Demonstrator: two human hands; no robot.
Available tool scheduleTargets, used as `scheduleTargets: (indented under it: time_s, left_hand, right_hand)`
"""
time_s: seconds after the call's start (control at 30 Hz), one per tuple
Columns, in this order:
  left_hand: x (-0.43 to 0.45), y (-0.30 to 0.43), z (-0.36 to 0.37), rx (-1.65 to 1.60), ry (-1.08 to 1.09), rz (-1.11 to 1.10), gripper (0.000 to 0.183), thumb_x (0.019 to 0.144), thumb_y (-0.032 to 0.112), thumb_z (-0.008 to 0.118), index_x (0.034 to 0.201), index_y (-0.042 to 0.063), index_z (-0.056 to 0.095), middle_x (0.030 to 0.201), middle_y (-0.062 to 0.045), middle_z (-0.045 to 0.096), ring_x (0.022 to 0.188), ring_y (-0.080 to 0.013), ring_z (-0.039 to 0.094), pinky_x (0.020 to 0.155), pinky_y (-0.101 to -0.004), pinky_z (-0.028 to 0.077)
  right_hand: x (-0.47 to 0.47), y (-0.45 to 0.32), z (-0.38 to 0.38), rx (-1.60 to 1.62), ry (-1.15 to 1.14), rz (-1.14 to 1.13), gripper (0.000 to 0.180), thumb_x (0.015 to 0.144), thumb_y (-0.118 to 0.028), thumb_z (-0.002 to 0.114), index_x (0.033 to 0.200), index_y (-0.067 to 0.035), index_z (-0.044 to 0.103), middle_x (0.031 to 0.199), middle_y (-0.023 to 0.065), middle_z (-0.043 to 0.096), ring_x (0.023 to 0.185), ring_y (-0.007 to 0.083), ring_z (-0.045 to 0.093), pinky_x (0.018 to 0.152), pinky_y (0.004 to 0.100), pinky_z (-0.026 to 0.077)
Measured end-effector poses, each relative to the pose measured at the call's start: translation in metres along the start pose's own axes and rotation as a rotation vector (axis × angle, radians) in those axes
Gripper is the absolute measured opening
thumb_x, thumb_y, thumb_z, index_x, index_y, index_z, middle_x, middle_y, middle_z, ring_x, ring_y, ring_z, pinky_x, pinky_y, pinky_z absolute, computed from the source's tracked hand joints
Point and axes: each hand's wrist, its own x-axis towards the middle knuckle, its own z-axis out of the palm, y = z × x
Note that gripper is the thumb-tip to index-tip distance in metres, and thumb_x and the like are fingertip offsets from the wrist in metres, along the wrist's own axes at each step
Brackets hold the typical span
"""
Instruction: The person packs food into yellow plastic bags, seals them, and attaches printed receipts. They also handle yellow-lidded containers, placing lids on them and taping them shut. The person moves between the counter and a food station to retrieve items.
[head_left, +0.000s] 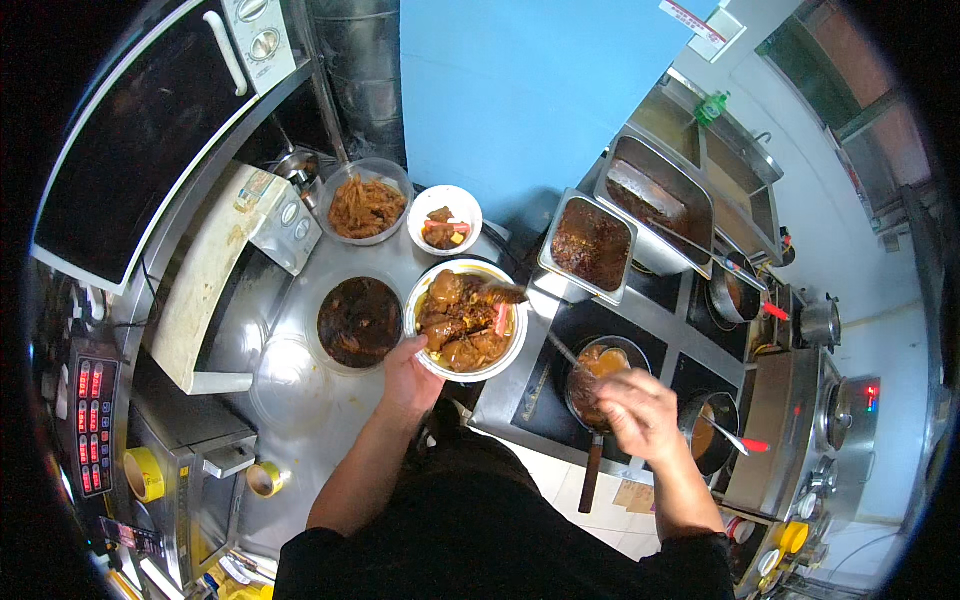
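Observation:
My left hand (411, 375) holds the rim of a white bowl (520, 341) filled with glossy brown meat pieces in sauce and a pink strip. My right hand (637, 409) grips the handle of a metal ladle (562, 350), whose dark, sauce-coated head is over the bowl's right side. Below this hand a small saucepan (589, 405) of brown sauce, with a round ladle bowl in it, sits on a black cooktop. Behind the held bowl stands a smaller white bowl (444, 196) with meat, a pink strip and a yellow piece.
Left of the held bowl are a tub of dark liquid (360, 322) and a plastic tub of chicken feet (367, 210). Steel pans of chilli sauce (591, 247) and dark sauce (660, 202) stand at upper right. Another saucepan (705, 431) is at right. Microwave ovens (285, 225) line the left.

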Motion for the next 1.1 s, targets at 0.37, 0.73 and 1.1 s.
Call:
scheduleTargets:
  time_s: [0.37,0.73,1.1]
  left_hand:
    - [0.004,-0.004,0.012,0.026,0.021,0.021,0.065,0.080,0.018,0.056,0.138,-0.003,0.039,0.138,-0.019,0.049,0.129,-0.0341,0.047,0.113,-0.0498,0.032]
    - [-0.033,-0.009,-0.056,-0.048,-0.031,-0.042,0.056,0.079,0.013,0.059,0.129,-0.008,0.046,0.122,-0.020,0.060,0.111,-0.0311,0.062,0.096,-0.0465,0.052]
    - [-0.252,0.009,-0.119,-0.072,0.308,0.303,0.067,0.075,0.007,0.052,0.140,0.004,0.039,0.134,-0.019,0.052,0.125,-0.0332,0.051,0.110,-0.0471,0.038]
  right_hand:
    - [0.000,0.064,-0.023,1.306,0.838,0.779,0.020,0.097,-0.018,0.056,0.111,-0.005,0.061,0.085,0.0103,0.067,0.071,0.0139,0.067,0.059,0.0200,0.057]
    - [0.011,0.191,-0.010,0.822,0.722,0.905,0.038,0.097,-0.028,0.059,0.122,0.000,0.052,0.091,0.0097,0.062,0.077,0.0173,0.059,0.065,0.0283,0.052]
    - [-0.001,0.029,0.118,0.990,0.121,0.868,0.032,0.098,-0.021,0.054,0.121,0.000,0.054,0.102,0.0091,0.066,0.079,0.0149,0.064,0.067,0.0261,0.057]
